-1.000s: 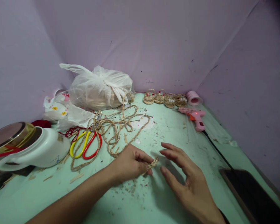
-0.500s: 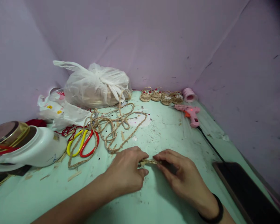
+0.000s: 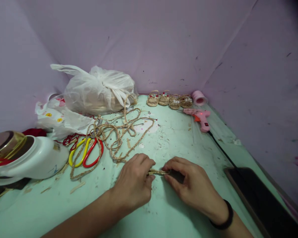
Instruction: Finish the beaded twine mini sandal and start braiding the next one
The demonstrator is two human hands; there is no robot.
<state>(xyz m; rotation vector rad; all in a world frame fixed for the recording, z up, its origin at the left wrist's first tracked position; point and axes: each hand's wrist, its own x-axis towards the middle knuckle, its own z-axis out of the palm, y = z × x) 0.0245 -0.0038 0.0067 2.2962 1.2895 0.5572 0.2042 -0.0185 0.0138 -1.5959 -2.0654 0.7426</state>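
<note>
A short length of braided straw-coloured cord stretches between my hands, low over the table. My left hand pinches its left end between thumb and fingers. At the other end, the thumb and fingertips of my right hand are closed on the cord. Both ends are hidden by my fingers. Behind my left hand lies a loose tangle of braided cord, partly over scissors with one yellow and one red handle.
A pink glue gun lies at right, its cable running to a black slab-like device. Several small woven, beaded pieces stand by the wall beside a pink spool. At left are a white plastic bag and a tipped white container.
My view has shifted slightly, so the things on the table appear a little further left. My left fingers have closed more tightly around the cord's end, while my right hand keeps its pinch.
</note>
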